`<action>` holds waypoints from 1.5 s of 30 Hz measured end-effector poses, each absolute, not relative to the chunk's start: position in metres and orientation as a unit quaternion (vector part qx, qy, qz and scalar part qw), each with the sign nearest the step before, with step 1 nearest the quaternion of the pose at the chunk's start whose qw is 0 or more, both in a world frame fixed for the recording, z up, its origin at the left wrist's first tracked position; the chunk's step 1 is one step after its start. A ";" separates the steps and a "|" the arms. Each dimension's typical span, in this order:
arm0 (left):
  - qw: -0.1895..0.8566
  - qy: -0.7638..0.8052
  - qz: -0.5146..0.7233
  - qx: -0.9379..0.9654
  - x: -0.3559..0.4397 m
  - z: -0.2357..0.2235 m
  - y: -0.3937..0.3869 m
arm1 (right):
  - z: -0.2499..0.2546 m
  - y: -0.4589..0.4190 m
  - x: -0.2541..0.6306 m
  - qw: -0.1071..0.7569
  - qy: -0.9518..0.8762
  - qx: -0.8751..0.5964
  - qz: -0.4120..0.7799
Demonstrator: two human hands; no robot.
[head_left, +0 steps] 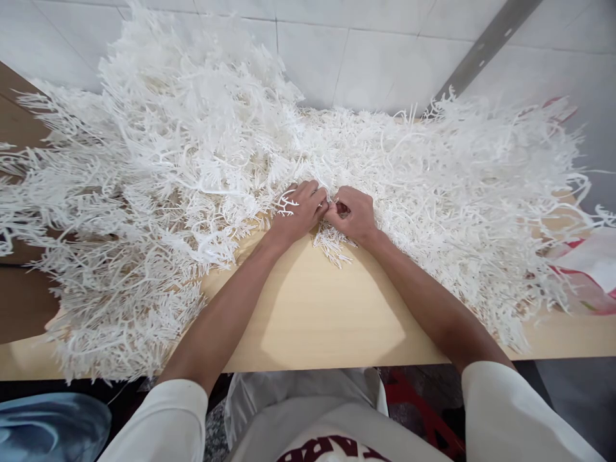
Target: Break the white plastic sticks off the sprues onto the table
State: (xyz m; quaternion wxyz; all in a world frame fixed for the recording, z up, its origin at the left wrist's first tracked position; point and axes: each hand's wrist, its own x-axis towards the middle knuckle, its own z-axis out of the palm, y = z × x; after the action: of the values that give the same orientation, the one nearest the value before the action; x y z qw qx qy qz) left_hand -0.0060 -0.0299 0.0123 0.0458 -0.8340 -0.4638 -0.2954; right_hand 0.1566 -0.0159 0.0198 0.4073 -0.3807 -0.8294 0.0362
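Observation:
My left hand (302, 208) and my right hand (355, 212) meet at the near edge of a big heap of white branched plastic sprigs (351, 144). Fingertips of both hands are pinched together on a white branched sprig (334, 247), whose fine tips hang down between and below them toward the table. Where exactly the fingers grip it is partly hidden. Another thin white twig shows across the back of my left hand.
The wooden table (327, 308) carries a taller pile of the same sprigs (192, 122) at left and more at right. Behind stands a tiled wall (312, 58). A red-and-white plastic bag (591, 263) lies at right; a blue rounded object (52, 427) is low at left.

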 end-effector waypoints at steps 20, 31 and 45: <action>0.137 -0.428 -0.327 -0.831 -0.015 0.001 -0.019 | 0.017 -0.026 0.157 0.377 -0.809 -0.449 0.041; 0.123 -0.428 -0.327 -0.833 -0.013 0.010 -0.024 | 0.020 -0.024 0.155 0.360 -0.802 -0.467 0.091; -0.077 -0.609 -0.426 -0.664 -0.024 0.007 -0.010 | 0.025 -0.029 0.159 0.389 -0.816 -0.340 0.261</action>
State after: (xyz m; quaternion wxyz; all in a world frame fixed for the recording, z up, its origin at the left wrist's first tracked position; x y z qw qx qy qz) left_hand -0.0243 -0.0100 0.0074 -0.0769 -0.6642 -0.6093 -0.4262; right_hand 0.1594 -0.0294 0.0248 0.3886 -0.3404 -0.8156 0.2607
